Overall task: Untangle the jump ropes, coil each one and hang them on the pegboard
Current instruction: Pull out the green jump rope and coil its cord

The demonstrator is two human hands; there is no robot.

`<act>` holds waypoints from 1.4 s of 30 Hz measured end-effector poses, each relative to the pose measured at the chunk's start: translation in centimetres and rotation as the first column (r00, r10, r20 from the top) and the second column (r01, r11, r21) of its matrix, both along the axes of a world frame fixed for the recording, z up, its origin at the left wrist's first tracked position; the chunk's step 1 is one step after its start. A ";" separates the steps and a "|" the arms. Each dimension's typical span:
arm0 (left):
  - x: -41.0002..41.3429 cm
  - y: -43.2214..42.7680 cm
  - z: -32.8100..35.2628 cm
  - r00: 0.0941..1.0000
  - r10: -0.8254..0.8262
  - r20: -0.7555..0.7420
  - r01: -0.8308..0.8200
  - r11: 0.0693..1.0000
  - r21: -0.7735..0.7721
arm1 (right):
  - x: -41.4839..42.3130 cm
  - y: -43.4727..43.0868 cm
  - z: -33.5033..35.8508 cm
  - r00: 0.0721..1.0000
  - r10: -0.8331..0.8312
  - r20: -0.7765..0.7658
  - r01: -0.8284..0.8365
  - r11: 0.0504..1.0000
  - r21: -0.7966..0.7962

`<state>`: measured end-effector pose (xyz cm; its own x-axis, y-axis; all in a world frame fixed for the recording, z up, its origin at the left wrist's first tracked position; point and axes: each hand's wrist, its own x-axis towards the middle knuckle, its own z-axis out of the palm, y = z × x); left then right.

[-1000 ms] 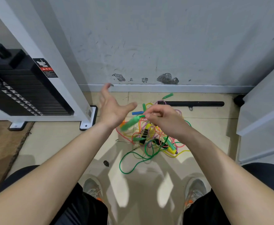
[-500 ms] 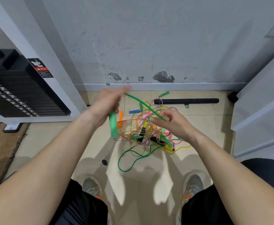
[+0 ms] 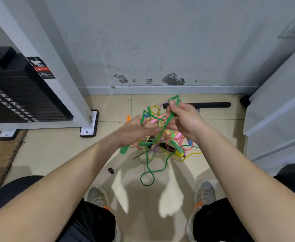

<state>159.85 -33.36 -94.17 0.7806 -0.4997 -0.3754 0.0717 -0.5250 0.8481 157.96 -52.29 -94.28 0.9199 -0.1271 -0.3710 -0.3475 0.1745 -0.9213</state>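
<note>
Here the thin green plastic jump rope (image 3: 162, 130) runs slantwise between both raised hands, then drops to a loop on the tiled floor (image 3: 55, 151) near the feet. The right hand (image 3: 183, 119) pinches a bend of it high up; the left hand (image 3: 136, 130) is curled around a green handle (image 3: 124, 149). The multicoloured tangle of ropes (image 3: 167, 144) lies directly beneath them, so further freeing probably means lifting upward.

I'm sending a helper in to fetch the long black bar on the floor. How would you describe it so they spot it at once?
Start at the scuffed grey wall facing the person and drop to the tiled floor at its base. The black bar lies flat there, parallel to the skirting, just beyond the tangle of jump ropes. It alone is straight, rigid and plain black, unlike the thin, brightly coloured looping cords.
</note>
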 end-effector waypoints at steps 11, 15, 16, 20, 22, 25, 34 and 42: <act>0.4 -0.9 2.3 0.922 -0.084 -0.378 -0.101 0.890 -0.445 | 3.6 -1.0 5.2 0.990 -0.088 -0.107 0.071 0.985 -0.156; 1.9 -1.1 6.8 0.793 -0.195 -0.578 -0.343 0.640 -0.687 | 0.6 -1.5 -1.4 0.930 -0.365 0.034 0.359 0.886 -0.295; 2.1 -1.2 7.7 0.782 -0.218 -0.584 -0.364 0.601 -0.711 | -0.3 -1.9 -2.8 0.880 -0.458 0.128 0.468 0.785 -0.406; 2.7 -2.6 10.3 0.759 -0.277 -0.590 -0.410 0.501 -0.762 | -4.1 -3.9 -9.2 0.867 -0.495 0.058 0.452 0.731 -0.511; 3.1 -3.4 11.0 0.708 -0.368 -0.603 -0.443 0.434 -0.784 | -4.9 -4.7 -13.6 0.975 -0.190 -0.116 0.078 0.780 -0.621; 3.7 -3.9 11.3 0.612 -0.516 -0.600 -0.501 0.334 -0.798 | -4.7 -4.2 -17.2 0.919 0.134 -0.372 -0.376 0.587 -0.717; 5.8 -2.6 9.9 0.526 -0.578 -0.624 -0.581 0.292 -0.760 | -0.3 -2.9 -22.2 0.825 -0.400 -0.400 0.103 0.802 -0.589; 8.0 -1.2 8.3 0.542 -0.561 -0.627 -0.563 0.312 -0.766 | 2.5 -5.9 -24.1 0.768 -0.424 -0.480 0.163 0.854 -0.494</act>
<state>167.89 -34.54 -85.85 0.4693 -0.8815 -0.0516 0.8640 0.4464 0.2329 160.50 -58.20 -118.39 0.4560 -0.6100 -0.6480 -0.8092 0.0188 -0.5872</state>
